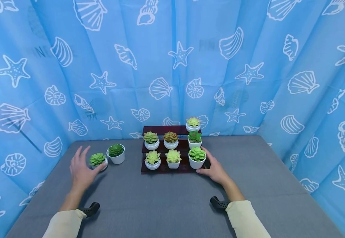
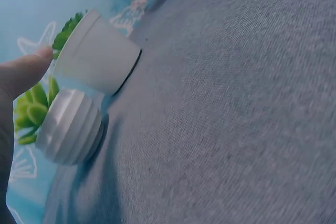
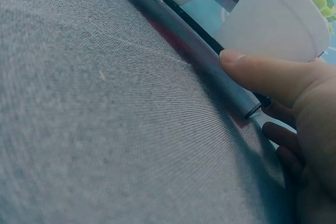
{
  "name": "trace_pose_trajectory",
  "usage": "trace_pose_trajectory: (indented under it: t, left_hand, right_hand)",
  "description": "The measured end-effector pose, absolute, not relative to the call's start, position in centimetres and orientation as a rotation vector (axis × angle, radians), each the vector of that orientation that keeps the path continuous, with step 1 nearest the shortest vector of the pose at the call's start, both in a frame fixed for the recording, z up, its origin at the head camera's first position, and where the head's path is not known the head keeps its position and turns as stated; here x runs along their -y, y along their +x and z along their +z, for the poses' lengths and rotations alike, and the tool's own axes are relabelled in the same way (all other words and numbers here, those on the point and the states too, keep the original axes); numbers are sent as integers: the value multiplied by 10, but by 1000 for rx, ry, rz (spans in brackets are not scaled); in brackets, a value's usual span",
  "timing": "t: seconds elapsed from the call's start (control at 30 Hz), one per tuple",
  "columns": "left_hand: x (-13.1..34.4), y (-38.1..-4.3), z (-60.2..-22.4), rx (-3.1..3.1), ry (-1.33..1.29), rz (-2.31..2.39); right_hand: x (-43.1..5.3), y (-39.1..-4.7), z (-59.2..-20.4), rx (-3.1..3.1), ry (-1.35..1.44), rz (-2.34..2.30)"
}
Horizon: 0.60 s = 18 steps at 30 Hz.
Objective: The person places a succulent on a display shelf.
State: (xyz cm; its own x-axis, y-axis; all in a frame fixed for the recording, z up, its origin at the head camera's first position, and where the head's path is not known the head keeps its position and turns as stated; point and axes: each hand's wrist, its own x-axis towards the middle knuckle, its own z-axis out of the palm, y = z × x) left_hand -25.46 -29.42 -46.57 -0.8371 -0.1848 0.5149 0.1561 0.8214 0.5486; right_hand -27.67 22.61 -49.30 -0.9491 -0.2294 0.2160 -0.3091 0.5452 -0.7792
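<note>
In the head view, my left hand (image 1: 82,170) is spread beside a small green succulent in a ribbed white pot (image 2: 71,127), its thumb overlapping the pot and its other fingers apart from the leaves. A darker green succulent in a smooth white pot (image 1: 117,158) stands just behind. My right hand (image 1: 215,169) grips a light green succulent in a white tapered pot (image 1: 196,162) at the right end of the shelf's lowest tier. The thumb lies along the pot's lower front and a finger reaches its right side. The dark red tiered shelf (image 1: 163,169) passes beneath that pot.
More potted succulents stand on the shelf: two on the lowest tier, several on the middle tier (image 1: 161,149), and one white round pot (image 1: 193,127) at the top right. A grey cloth-covered table (image 1: 160,205) carries everything. Blue shell-print curtains (image 1: 166,66) rise behind and beside it.
</note>
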Motion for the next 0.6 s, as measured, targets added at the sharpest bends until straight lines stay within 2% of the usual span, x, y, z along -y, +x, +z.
trace_pose_trajectory:
  t: [0.6]
  left_hand:
    - [303,-260,-474,2539,270,-1439]
  right_hand:
    - [-226,-276,-492,2694,451,1392]
